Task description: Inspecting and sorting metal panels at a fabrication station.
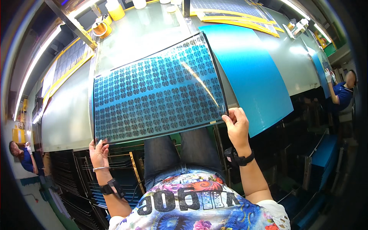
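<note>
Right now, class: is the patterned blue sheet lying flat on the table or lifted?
Lifted: left hand and right hand pinch the near corners of the patterned sheet.

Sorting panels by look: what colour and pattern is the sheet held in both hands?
Blue sheet covered in rows of small dark circular shapes, black-edged; head view.

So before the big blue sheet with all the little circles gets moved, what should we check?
1. Left hand grips the patterned sheet at its near left corner: ok.
2. Right hand pinches its near right corner: ok.
3. Sheet flat, not sagging: ok.
4. Far edge lifted off the table: cannot tell.
5. Plain blue sheet overhangs the table edge beside it: not ok.
6. Co-workers at both sides stand well away: ok.
</note>
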`<state>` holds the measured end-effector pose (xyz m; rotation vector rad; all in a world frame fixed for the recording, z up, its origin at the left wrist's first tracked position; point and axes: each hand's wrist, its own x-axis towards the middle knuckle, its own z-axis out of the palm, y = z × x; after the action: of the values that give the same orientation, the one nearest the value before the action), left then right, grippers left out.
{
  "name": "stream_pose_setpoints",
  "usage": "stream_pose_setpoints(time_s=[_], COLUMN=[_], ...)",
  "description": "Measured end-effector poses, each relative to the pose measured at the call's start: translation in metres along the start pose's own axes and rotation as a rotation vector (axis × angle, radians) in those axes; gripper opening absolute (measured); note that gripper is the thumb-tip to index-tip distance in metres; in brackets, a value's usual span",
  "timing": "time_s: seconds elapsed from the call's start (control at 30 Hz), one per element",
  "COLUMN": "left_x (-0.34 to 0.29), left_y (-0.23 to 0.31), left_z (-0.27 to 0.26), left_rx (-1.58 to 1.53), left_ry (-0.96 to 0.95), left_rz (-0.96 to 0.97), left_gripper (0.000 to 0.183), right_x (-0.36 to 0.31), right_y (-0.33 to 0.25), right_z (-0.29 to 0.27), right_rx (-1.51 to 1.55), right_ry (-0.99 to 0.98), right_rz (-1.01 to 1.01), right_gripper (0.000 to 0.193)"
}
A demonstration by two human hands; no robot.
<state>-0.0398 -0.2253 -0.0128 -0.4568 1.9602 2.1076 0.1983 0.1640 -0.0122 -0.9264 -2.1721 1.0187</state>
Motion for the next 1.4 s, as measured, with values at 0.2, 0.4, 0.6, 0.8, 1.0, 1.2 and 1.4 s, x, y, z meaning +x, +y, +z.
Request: stream_pose_setpoints(time_s=[0.2,0.4,0.6,0.8,1.0,1.2,1.4], left_x=[0.008,0.013,0.012,0.013,0.021,0.005,0.013], left_y=[-0.006,-0.006,-0.001,0.023,-0.018,-0.031,-0.040], left_z=[-0.013,-0.006,-0.028,0.005,-0.033,-0.018,-0.017], left_rx=[0.137,0.174,0.298,0.384,0.747,0.872,0.793], left_ry=[0.050,0.095,0.185,0.062,0.311,0.506,0.564], left_rz=[0.102,0.157,0.208,0.430,0.768,0.859,0.795], left_gripper=[0.014,0.013,0.017,0.010,0.012,0.014,0.014], right_x=[-0.001,-0.001,0.001,-0.005,-0.008,-0.007,-0.006], right_y=[-0.004,0.000,-0.006,-0.003,-0.003,0.001,0.002], right_z=[0.002,-0.002,0.004,-0.006,0.007,0.005,0.011], right_rx=[-0.025,-0.082,-0.117,-0.215,-0.180,-0.166,-0.188], right_ry=[-0.005,-0.032,-0.069,-0.017,-0.054,-0.037,-0.042], right_rz=[0.027,0.024,-0.061,-0.154,-0.146,-0.146,-0.139], right_gripper=[0.018,0.017,0.019,0.021,0.019,0.019,0.020])
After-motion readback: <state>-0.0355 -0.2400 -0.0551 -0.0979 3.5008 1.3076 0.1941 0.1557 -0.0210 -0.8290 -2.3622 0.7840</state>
